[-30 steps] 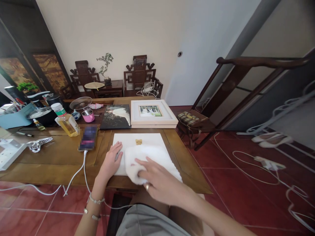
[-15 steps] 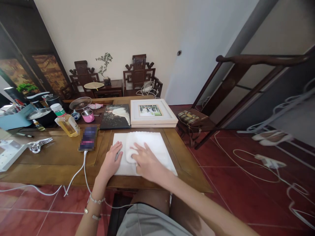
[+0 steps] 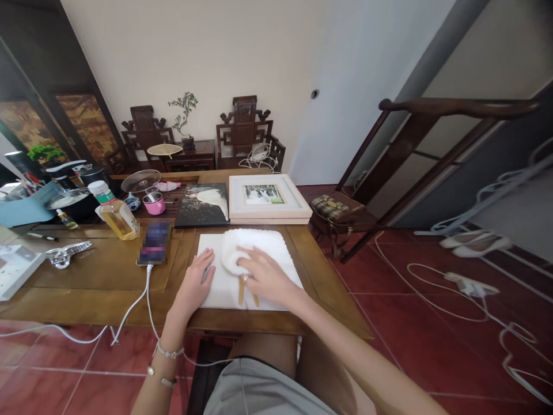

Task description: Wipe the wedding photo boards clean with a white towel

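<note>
A white flat board [image 3: 220, 288] lies on the wooden table [image 3: 108, 271] in front of me. My left hand [image 3: 194, 285] rests flat on the board's left edge, fingers stretched out. My right hand [image 3: 265, 276] presses a white fluffy cloth [image 3: 254, 245] down on the board, fingers lying over its near part. A small brown fitting [image 3: 241, 293] shows on the board just below the right hand.
A white framed photo [image 3: 268, 199] and a dark photo print [image 3: 203, 204] lie behind the board. A phone [image 3: 154, 243] on a white cable, an oil bottle [image 3: 114, 212], a pink cup [image 3: 154, 203] and pots stand to the left. Wooden chairs stand at right and back.
My right hand has pushed the cloth away from me, from the board's near edge up to its far part. A brown fitting now shows below the hand. The left hand has stayed put.
</note>
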Tool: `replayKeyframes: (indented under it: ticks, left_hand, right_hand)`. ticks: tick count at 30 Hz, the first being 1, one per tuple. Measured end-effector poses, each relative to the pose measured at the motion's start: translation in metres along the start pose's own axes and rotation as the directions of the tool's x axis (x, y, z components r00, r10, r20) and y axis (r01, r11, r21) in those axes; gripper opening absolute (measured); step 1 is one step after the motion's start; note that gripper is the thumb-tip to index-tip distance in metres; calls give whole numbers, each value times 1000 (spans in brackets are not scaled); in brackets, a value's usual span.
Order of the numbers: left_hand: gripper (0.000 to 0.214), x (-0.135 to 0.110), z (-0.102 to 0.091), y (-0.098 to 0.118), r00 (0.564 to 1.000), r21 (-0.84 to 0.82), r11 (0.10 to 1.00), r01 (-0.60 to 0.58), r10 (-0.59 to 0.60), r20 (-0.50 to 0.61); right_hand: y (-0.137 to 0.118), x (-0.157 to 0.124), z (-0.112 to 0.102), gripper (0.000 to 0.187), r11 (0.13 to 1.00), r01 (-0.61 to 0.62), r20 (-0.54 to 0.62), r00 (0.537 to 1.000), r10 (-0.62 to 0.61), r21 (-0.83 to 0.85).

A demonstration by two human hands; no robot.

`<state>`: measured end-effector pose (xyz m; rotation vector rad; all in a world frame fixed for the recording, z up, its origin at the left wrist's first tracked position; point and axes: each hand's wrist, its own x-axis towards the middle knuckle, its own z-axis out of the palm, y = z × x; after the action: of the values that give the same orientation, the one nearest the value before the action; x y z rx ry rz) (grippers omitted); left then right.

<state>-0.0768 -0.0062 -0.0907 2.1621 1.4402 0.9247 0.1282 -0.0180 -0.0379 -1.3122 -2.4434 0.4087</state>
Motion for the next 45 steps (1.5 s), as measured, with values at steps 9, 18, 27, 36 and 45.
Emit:
replayKeyframes:
  ticks: [9, 18, 27, 36, 45]
  left_hand:
    - [52, -5, -9, 9, 997, -142, 990, 3, -15, -82]
    - [53, -6, -11, 13, 994, -148, 989, -21, 5, -110]
    - [40, -1, -3, 7, 1000, -15, 1000, 20, -20, -15]
    - [36, -1, -4, 6, 1000, 2, 1000, 7, -7, -17]
    - [37, -2, -2, 4, 1000, -2, 1000, 16, -16, -1]
  right_hand:
    - [-39, 26, 25, 37, 986, 50, 50, 998, -43, -162]
    - [-57, -31, -16, 22, 951, 309, 320, 903, -286, -25]
    - [-4, 24, -18, 23, 987, 15, 97, 995, 1, -163]
    - [-6, 93, 3, 24, 997, 71, 69, 995, -68, -34]
    - [55, 56, -22, 12, 995, -35, 30, 999, 33, 89]
